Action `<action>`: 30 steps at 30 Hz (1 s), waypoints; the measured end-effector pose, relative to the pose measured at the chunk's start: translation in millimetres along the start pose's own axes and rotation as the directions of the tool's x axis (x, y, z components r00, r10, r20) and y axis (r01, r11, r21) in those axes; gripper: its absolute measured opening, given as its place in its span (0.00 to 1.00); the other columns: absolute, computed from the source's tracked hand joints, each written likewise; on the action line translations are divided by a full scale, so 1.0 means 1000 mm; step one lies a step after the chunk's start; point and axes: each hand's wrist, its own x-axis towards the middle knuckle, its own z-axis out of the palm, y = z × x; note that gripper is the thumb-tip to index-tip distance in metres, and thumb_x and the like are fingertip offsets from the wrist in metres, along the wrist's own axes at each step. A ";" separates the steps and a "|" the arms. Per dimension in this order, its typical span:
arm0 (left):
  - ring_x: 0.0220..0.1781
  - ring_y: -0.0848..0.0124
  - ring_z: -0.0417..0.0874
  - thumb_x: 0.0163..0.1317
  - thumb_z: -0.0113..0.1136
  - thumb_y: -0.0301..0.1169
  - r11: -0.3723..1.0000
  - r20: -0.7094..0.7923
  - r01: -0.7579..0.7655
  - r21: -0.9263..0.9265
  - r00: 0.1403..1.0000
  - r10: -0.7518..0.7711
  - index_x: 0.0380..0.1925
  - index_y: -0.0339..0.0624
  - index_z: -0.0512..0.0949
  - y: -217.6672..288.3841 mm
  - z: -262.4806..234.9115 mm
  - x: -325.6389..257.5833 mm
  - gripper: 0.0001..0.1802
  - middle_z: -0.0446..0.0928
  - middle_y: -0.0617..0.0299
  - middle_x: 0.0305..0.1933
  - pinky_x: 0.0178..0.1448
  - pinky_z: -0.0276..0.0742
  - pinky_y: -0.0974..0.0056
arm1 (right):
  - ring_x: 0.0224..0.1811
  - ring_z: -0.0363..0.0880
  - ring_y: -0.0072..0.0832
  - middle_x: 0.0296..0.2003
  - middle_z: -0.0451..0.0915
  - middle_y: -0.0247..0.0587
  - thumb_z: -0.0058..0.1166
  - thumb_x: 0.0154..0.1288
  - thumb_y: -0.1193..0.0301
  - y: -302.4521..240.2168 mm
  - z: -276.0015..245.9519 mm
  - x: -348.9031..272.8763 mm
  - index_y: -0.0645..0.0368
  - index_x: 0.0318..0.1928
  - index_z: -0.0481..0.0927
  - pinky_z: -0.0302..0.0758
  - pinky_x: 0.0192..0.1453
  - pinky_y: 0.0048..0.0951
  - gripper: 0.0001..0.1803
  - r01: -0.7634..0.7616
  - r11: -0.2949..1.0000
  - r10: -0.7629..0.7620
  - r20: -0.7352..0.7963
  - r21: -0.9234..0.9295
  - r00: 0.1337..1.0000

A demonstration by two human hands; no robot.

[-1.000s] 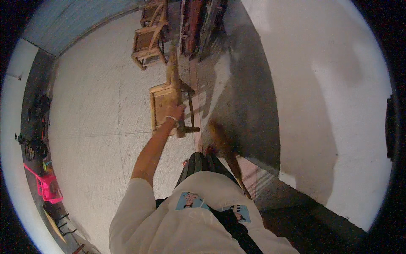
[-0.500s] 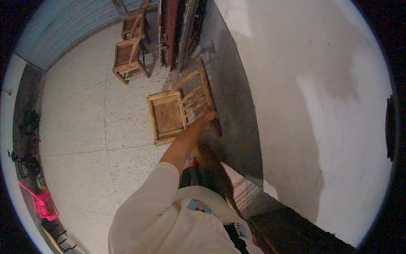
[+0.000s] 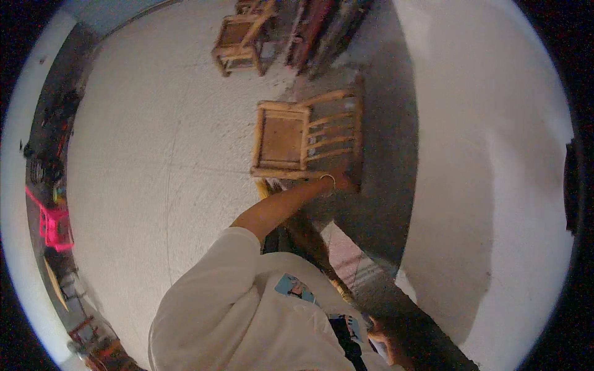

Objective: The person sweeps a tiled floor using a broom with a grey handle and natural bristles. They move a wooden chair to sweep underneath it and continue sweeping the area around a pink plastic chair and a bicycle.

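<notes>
My left arm reaches forward, and my left hand (image 3: 346, 179), with a bracelet at the wrist, is closed round the near end of a bamboo chair's (image 3: 279, 143) backrest. The fingers are dim and blurred. The chair has a brown square seat and a slatted back turned toward the wall. Low at the right of my body, part of my right hand (image 3: 385, 341) shows, closed round the handle of what looks like a broom (image 3: 307, 238). The broom slants forward past my legs, its brown head under my left forearm.
Another bamboo chair (image 3: 238, 42) stands farther ahead, beside dark reddish posts (image 3: 315, 31). A white wall (image 3: 464, 154) with a grey lower band runs along the right. A pink plastic item (image 3: 55, 229) lies far left, near dark clutter. Pale tiled floor (image 3: 136, 154) spreads to the left.
The view has turned, shifting the surroundings. The held chair has swung round a little, its back now straighter to the wall. My left hand stays on the backrest; part of my right hand has come into view.
</notes>
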 end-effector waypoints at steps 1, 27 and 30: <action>0.32 0.68 0.78 0.48 0.58 0.30 1.000 0.032 -0.013 0.008 0.999 0.013 0.37 0.38 0.71 -0.009 -0.003 -0.016 0.15 0.75 0.53 0.36 0.31 0.75 0.64 | 0.44 0.71 0.33 0.46 0.70 0.44 0.55 0.51 0.70 -0.004 0.005 0.000 0.57 0.62 0.53 0.70 0.44 0.32 0.38 0.001 1.000 -0.001 0.015 -0.008 1.000; 0.39 0.63 0.76 0.52 0.54 0.52 -0.024 -0.071 -0.071 -0.997 0.997 0.029 0.43 0.46 0.71 -0.191 -0.080 -0.476 0.25 0.75 0.57 0.39 0.46 0.73 0.53 | 0.31 0.73 0.30 0.32 0.74 0.40 0.56 0.46 0.58 -0.324 0.379 0.323 0.59 0.36 0.73 0.70 0.35 0.34 0.20 0.389 0.917 -0.361 0.226 -0.092 0.905; 0.35 0.63 0.77 0.53 0.55 0.46 -0.138 -0.173 -0.178 -0.974 0.984 -0.048 0.41 0.45 0.70 -0.190 -0.101 -0.540 0.21 0.75 0.58 0.35 0.43 0.75 0.54 | 0.30 0.71 0.28 0.33 0.73 0.41 0.56 0.43 0.60 -0.342 0.435 0.241 0.60 0.34 0.73 0.68 0.33 0.34 0.20 0.372 0.927 -0.348 0.485 0.050 0.802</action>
